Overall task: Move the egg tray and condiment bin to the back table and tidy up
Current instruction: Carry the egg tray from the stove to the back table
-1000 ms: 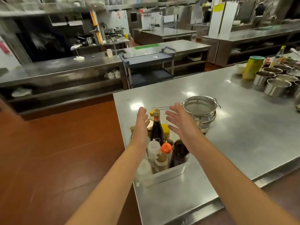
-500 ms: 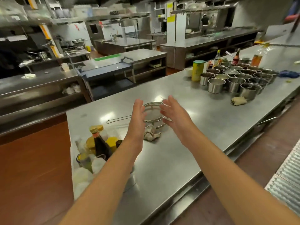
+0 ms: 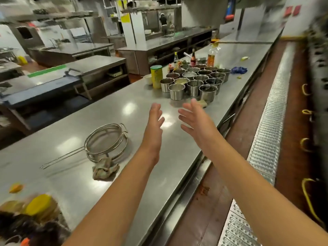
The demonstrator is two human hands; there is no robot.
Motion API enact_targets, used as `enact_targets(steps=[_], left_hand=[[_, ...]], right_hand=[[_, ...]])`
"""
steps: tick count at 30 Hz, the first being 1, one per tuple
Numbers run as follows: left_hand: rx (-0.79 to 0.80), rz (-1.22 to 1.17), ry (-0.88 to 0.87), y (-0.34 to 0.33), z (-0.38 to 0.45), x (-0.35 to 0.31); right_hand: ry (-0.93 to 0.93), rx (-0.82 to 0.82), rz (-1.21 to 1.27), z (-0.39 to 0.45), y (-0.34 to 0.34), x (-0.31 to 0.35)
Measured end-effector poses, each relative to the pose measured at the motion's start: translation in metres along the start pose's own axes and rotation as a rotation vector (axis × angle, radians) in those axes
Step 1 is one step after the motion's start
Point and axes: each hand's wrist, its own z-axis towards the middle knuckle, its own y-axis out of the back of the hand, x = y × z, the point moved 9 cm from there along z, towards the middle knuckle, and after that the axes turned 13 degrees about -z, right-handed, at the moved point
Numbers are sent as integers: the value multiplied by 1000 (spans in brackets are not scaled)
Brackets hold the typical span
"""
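Left hand point(image 3: 154, 125) and right hand point(image 3: 197, 119) are hovering released, fingers spread, holding nothing; steel cups point(image 3: 194, 80) are carrying indistinct contents

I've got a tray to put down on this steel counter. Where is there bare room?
Bare steel lies between the round wire-mesh strainer and the cluster of steel cups, under the open left hand and right hand. Another free stretch runs beyond the blue cloth. It is crowded around the cups and the blurred condiment bottles at bottom left.
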Motion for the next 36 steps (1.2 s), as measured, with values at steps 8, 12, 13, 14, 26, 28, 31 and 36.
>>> enact_targets(steps=[8, 12, 13, 14, 26, 28, 31, 36], left_hand=[[140, -45, 43, -80, 110, 33], [239, -85, 86, -133, 163, 50], [263, -87, 95, -146, 171, 54], [293, -92, 111, -163, 179, 60], [526, -128, 197, -361, 257, 121], [523, -124, 198, -392, 270, 128], [518, -100, 202, -433, 293, 138], [503, -63, 176, -474, 327, 153]], right_hand=[[-11, -182, -37, 81, 87, 8], [9, -283, -43, 118, 134, 17], [7, -307, -35, 123, 144, 18], [-1, -337, -27, 128, 158, 17], [-7, -547, 40, 188, 338, 23], [-2, -536, 53, 204, 367, 25], [8, -537, 67, 232, 408, 28], [4, -504, 68, 280, 457, 28]])
